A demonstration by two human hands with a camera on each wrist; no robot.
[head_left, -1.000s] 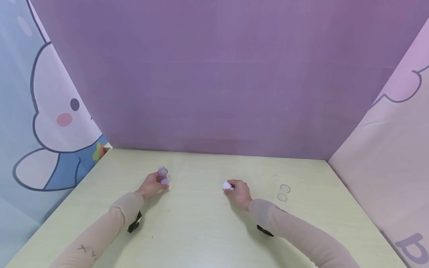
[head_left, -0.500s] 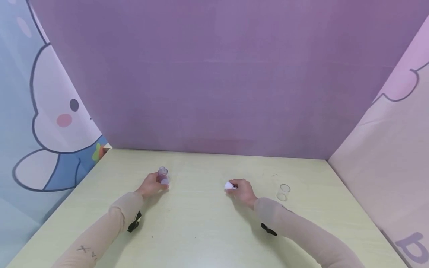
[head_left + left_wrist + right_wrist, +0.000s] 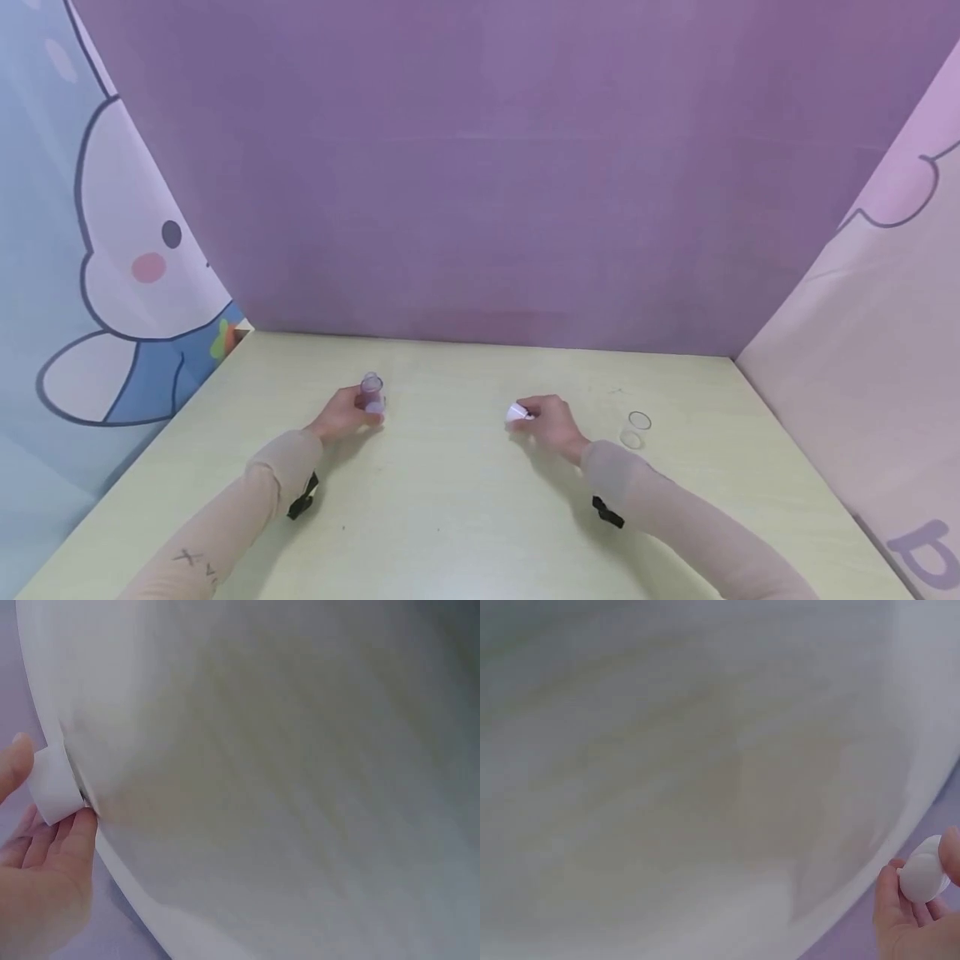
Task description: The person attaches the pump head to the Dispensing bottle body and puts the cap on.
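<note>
On the left side of the table, my left hand (image 3: 342, 414) grips a small clear bottle (image 3: 372, 395) with a purplish tint; it looks upright. Its white lower part (image 3: 56, 784) shows between thumb and fingers in the left wrist view. My right hand (image 3: 553, 423) pinches a small white rounded piece (image 3: 517, 412), right of the table's middle. Up close in the right wrist view, that piece (image 3: 922, 876) looks smooth with a ridge; its exact kind I cannot tell. Farther right, a clear open cylinder (image 3: 634, 435) stands apart from both hands.
A pale wooden table (image 3: 450, 483) lies under both hands. A purple panel (image 3: 480, 183) rises along its back edge. Printed cloths hang at the left (image 3: 142, 275) and right (image 3: 870, 333) sides.
My right hand has shifted slightly to the right with the white piece. The left hand keeps its grip on the bottle, nearly still. The clear cylinder has stayed in place.
</note>
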